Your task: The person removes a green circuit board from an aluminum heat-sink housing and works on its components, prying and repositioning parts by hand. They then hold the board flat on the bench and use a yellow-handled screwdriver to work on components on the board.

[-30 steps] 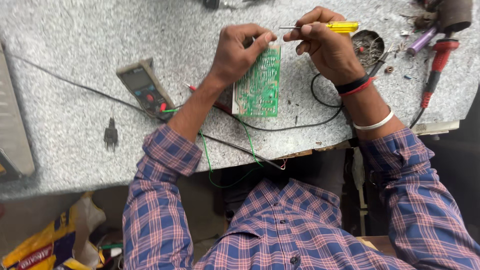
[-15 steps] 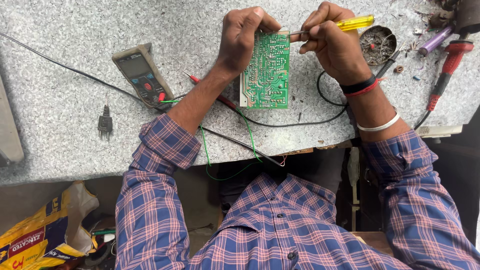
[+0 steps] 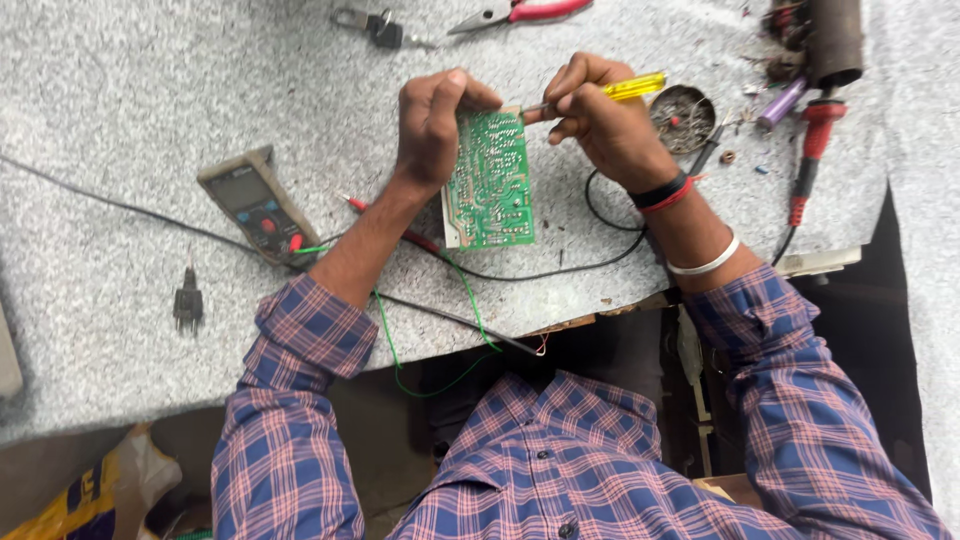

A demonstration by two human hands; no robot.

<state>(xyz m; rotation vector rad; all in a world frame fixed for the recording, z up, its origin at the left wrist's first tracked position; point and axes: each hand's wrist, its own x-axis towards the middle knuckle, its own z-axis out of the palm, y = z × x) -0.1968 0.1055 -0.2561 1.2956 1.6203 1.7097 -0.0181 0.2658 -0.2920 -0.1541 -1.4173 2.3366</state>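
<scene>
A green circuit board [image 3: 491, 184] stands tilted on the grey speckled worktop [image 3: 120, 110], solder side toward me. My left hand [image 3: 432, 118] grips its top left edge and holds it up. My right hand [image 3: 600, 122] is closed around a yellow-handled screwdriver [image 3: 628, 89], whose metal tip touches the board's top right corner. Green, red and black wires run from under the board toward the table's near edge.
A grey multimeter [image 3: 257, 203] with a red probe lies left of my left forearm. A small black plug [image 3: 187, 303] sits near the front left. Red-handled pliers [image 3: 520, 13] and keys [image 3: 372, 25] lie at the back. A round tin [image 3: 683, 115], a red-handled tool [image 3: 808, 155] and clutter fill the right.
The view has shifted, so board and hands sit lower and more central in the picture. Both hands keep their hold; the screwdriver tip stays at the board's top right corner.
</scene>
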